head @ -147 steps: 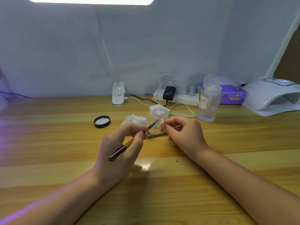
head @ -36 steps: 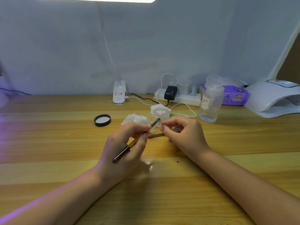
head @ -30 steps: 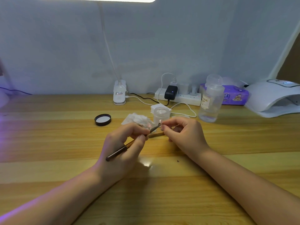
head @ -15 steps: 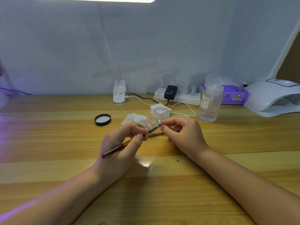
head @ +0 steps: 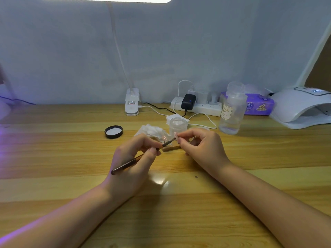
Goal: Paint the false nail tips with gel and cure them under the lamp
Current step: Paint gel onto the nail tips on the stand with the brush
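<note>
My left hand point(head: 134, 163) grips a thin brown gel brush point(head: 129, 163) like a pen, bristle end pointing up and right. The brush tip meets a small false nail tip point(head: 176, 138) pinched between thumb and forefinger of my right hand point(head: 202, 149). Under both hands a wooden strip point(head: 171, 148) lies on the table, partly hidden. A small clear gel jar point(head: 177, 125) stands open just behind, its black lid point(head: 113, 131) lying to the left. The white curing lamp point(head: 302, 108) sits at the far right.
Crumpled white wipes point(head: 152, 131) lie beside the jar. A clear pump bottle point(head: 232, 110), a purple tissue pack point(head: 258, 104), a power strip point(head: 197, 106) with cables and a desk lamp base point(head: 132, 104) line the back of the wooden table point(head: 53, 158).
The brush handle has dropped flatter and its tip has come down onto the nail tip. My right hand has stayed where it was.
</note>
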